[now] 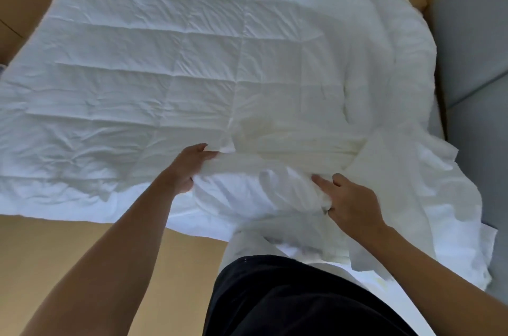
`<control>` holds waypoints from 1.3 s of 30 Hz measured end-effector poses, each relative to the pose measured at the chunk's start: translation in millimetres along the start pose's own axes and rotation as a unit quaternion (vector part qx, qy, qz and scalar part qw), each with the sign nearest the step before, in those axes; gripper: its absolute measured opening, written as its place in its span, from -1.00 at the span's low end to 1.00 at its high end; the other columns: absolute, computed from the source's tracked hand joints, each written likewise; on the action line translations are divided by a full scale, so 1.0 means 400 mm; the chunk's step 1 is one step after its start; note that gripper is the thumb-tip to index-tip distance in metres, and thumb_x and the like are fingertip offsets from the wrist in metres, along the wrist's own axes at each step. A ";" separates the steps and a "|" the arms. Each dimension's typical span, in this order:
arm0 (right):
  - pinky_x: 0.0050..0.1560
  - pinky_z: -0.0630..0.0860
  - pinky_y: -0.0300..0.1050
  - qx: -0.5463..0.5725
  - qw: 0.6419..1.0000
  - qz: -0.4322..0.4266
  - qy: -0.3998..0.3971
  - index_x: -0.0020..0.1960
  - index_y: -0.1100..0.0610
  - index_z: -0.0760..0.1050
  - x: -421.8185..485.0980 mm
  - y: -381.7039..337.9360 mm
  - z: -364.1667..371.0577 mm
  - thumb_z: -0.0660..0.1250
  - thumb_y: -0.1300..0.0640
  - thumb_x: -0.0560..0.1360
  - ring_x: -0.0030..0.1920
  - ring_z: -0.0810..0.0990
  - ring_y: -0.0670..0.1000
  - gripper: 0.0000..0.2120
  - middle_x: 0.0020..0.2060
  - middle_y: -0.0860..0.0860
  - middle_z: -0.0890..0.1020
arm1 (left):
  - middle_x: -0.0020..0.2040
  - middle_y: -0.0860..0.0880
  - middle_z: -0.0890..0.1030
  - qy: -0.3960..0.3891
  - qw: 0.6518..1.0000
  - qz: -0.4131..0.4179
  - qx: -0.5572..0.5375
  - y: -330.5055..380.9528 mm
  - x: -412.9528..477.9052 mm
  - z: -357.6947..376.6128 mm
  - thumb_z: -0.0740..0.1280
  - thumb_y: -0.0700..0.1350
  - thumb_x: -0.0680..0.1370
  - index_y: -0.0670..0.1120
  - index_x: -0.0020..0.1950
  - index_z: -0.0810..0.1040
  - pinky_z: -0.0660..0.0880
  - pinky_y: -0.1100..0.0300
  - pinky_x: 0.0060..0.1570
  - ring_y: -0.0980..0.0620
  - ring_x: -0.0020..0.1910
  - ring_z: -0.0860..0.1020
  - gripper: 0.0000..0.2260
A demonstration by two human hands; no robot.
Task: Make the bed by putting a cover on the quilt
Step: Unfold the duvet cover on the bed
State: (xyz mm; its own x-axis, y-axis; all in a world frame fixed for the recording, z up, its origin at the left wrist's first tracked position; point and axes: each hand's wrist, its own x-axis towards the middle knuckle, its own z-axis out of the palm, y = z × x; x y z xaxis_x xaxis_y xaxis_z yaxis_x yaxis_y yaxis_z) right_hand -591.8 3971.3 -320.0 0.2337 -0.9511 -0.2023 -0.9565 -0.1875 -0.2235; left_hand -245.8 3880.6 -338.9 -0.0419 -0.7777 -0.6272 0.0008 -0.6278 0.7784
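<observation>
Your left hand (189,168) curls round a fold of the bunched cover (288,149). Your right hand (351,203) clutches a wad of it, forefinger straight. The cover lies heaped on the near right corner of the quilt (165,74), which is spread flat across the tan mattress (68,247). With white cloth on white, you could grab the quilt along with the cover and drag both askew. Bare mattress lies open at your near left. At right, cloth spills over the edge beside a grey surface (472,33).

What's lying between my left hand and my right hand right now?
In the head view, a bunched fold of the white cover runs from the left hand to the right hand, both gripping it, on top of the quilt.
</observation>
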 end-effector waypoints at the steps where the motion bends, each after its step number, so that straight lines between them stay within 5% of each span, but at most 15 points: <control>1: -0.58 0.22 -0.27 0.009 1.000 0.005 0.000 0.24 0.05 0.64 -0.005 0.007 -0.002 0.69 0.23 -0.02 -0.55 0.44 0.06 -0.18 -0.29 -0.02 0.50 | -0.13 -0.02 0.71 -0.019 0.999 -0.007 0.041 -0.012 -0.005 -0.028 0.41 -0.23 0.56 -0.04 -0.17 0.73 0.48 0.16 -0.05 0.03 -0.13 0.64 -0.83; 4: -0.56 0.26 -0.25 0.028 0.999 0.017 0.008 0.27 0.04 0.63 -0.024 0.024 -0.008 0.68 0.22 0.03 -0.52 0.44 0.07 -0.21 -0.28 -0.02 0.47 | -0.20 0.05 0.63 -0.017 0.993 -0.022 0.113 -0.033 -0.033 -0.094 0.51 -0.17 0.47 -0.03 -0.23 0.71 0.33 0.19 -0.08 0.07 -0.16 0.55 -0.91; 7: -0.57 0.29 -0.22 0.028 0.999 0.033 0.021 0.27 0.04 0.63 -0.034 0.027 -0.016 0.68 0.23 0.05 -0.51 0.43 0.06 -0.21 -0.28 -0.01 0.45 | -0.15 -0.05 0.66 -0.061 0.993 -0.078 0.059 -0.030 -0.039 -0.166 0.57 0.00 0.34 -0.07 -0.18 0.70 0.44 0.10 -0.08 -0.04 -0.15 0.59 -0.81; 10: -0.60 0.33 -0.17 0.024 0.998 0.049 0.037 0.26 0.04 0.63 -0.034 0.013 -0.015 0.69 0.26 -0.02 -0.49 0.45 0.06 -0.17 -0.30 -0.01 0.44 | 0.09 -0.11 0.69 -0.040 0.986 -0.143 0.073 -0.045 0.016 -0.193 0.41 0.17 0.53 -0.13 0.12 0.66 0.53 0.07 -0.01 -0.10 0.06 0.64 -0.62; 14: -0.63 0.38 -0.15 0.016 0.996 0.087 0.030 0.30 0.02 0.60 -0.051 -0.026 0.005 0.68 0.29 -0.07 -0.46 0.46 0.04 -0.06 -0.30 -0.05 0.44 | 0.07 -0.20 0.66 -0.009 0.985 -0.150 0.089 -0.060 0.153 -0.118 0.45 0.14 0.52 -0.18 0.01 0.65 0.50 0.11 -0.12 -0.12 -0.06 0.58 -0.63; 16: -0.60 0.43 -0.13 0.016 0.993 0.109 0.032 0.37 0.01 0.53 -0.056 -0.042 0.015 0.66 0.31 -0.06 -0.43 0.51 0.05 0.00 -0.27 -0.06 0.50 | 0.04 -0.19 0.66 -0.043 0.986 -0.158 0.041 -0.052 0.217 -0.072 0.51 0.24 0.42 -0.17 0.10 0.68 0.52 0.08 -0.09 -0.15 -0.10 0.60 -0.49; 20: -0.56 0.48 -0.10 -0.001 0.987 0.149 0.051 0.37 0.04 0.53 -0.052 -0.063 0.023 0.62 0.33 -0.02 -0.38 0.57 0.12 -0.05 -0.23 -0.03 0.57 | -0.07 -0.12 0.72 -0.166 0.965 -0.163 -0.125 0.002 0.204 0.040 0.19 0.28 0.61 -0.09 0.19 0.63 0.61 0.16 -0.25 -0.04 -0.17 0.70 -0.51; 26: -0.54 0.47 -0.11 -0.015 0.982 0.182 0.055 0.18 0.02 0.68 -0.056 -0.072 0.028 0.63 0.39 -0.05 -0.44 0.49 0.14 -0.19 -0.32 0.00 0.45 | 0.11 -0.19 0.68 -0.286 0.927 -0.220 -0.105 -0.014 0.169 0.083 0.40 0.02 0.53 -0.16 0.19 0.67 0.62 0.04 -0.01 -0.13 -0.01 0.68 -0.67; 29: -0.51 0.48 -0.12 -0.017 0.978 0.197 0.061 0.16 0.01 0.70 -0.064 -0.065 0.025 0.65 0.39 -0.04 -0.42 0.52 0.14 -0.22 -0.32 0.01 0.46 | 0.28 -0.25 0.60 -0.233 0.947 -0.192 -0.110 -0.008 0.187 0.021 0.37 0.04 0.59 -0.18 0.27 0.62 0.61 -0.02 0.09 -0.15 0.05 0.67 -0.63; 33: -0.52 0.55 -0.04 -0.018 0.976 0.211 0.045 0.10 -0.01 0.71 -0.064 -0.055 0.022 0.68 0.36 -0.03 -0.39 0.58 0.17 -0.28 -0.29 0.03 0.50 | 0.06 -0.24 0.68 -0.039 0.992 -0.117 -0.025 -0.026 0.211 -0.157 0.46 -0.02 0.54 -0.22 0.13 0.63 0.65 -0.06 -0.13 -0.14 -0.16 0.68 -0.69; 39: -0.51 0.48 -0.09 -0.028 0.973 0.222 0.063 0.06 0.05 0.73 -0.047 -0.059 0.022 0.64 0.41 0.08 -0.45 0.56 0.18 -0.42 -0.31 0.04 0.49 | -0.05 -0.12 0.60 0.234 0.971 -0.041 0.033 0.002 0.240 -0.466 0.51 0.01 0.50 -0.28 0.27 0.53 0.52 0.01 0.00 -0.11 -0.04 0.57 -0.51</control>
State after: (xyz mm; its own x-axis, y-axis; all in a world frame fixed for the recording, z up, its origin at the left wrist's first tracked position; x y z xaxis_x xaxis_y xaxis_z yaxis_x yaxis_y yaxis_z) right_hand -571.9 3995.6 -319.1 -0.2253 -0.9629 -0.1483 -0.9668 0.2398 -0.0879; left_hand -63.7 3799.3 -403.6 0.4191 -0.6640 -0.6192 -0.0486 -0.6974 0.7150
